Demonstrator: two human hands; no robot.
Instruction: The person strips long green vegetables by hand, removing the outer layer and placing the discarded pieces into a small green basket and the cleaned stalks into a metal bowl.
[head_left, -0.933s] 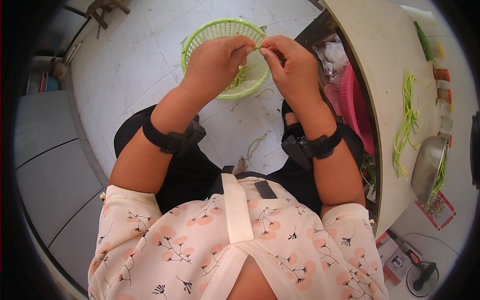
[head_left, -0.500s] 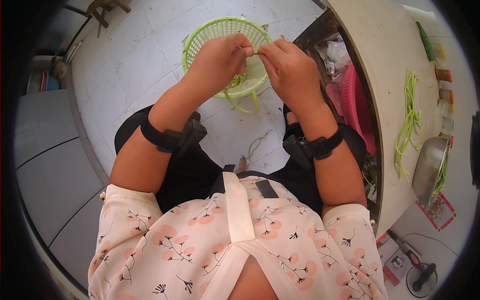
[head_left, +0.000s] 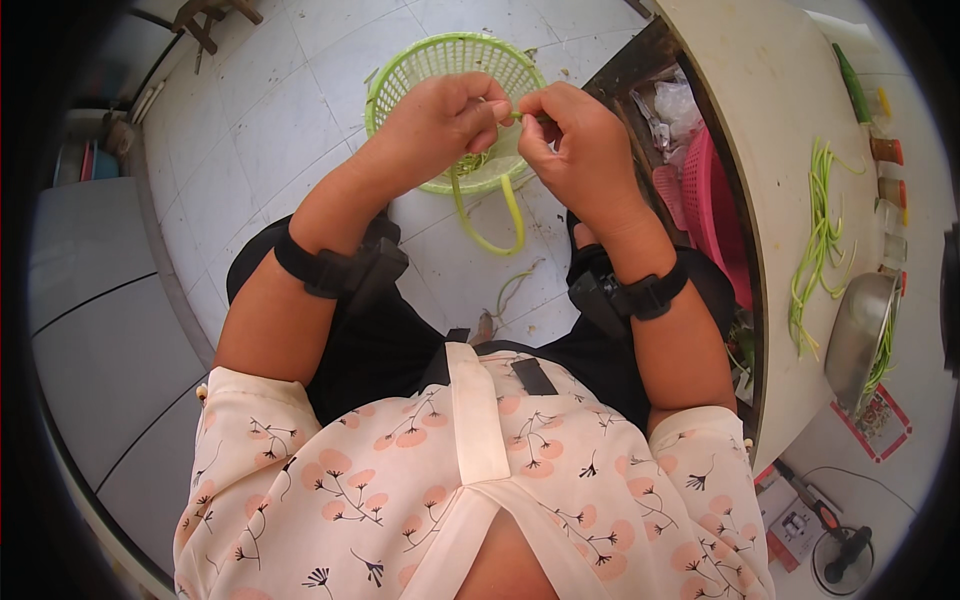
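Note:
Over a light green plastic basket (head_left: 532,75), my left hand (head_left: 440,125) and my right hand (head_left: 580,150) meet almost fingertip to fingertip. A long green bean (head_left: 518,215) hangs in a loop below them, and its tip shows between the fingers. My left hand is closed on the bean. The thumb and forefinger of my right hand pinch its end. Cut green pieces (head_left: 472,165) lie inside the basket, partly hidden by my left hand.
At right, a counter (head_left: 740,60) carries a bunch of long beans (head_left: 820,235), a metal bowl (head_left: 860,330) and small jars (head_left: 886,150). Under it sits a pink basket (head_left: 712,210). A stray bean piece (head_left: 515,285) lies on the tiled floor. Grey cabinets (head_left: 95,250) stand left.
The bean's loop hangs lower and swings slightly right. My right hand's fingers have curled and shifted a little, and both hands stay above the basket.

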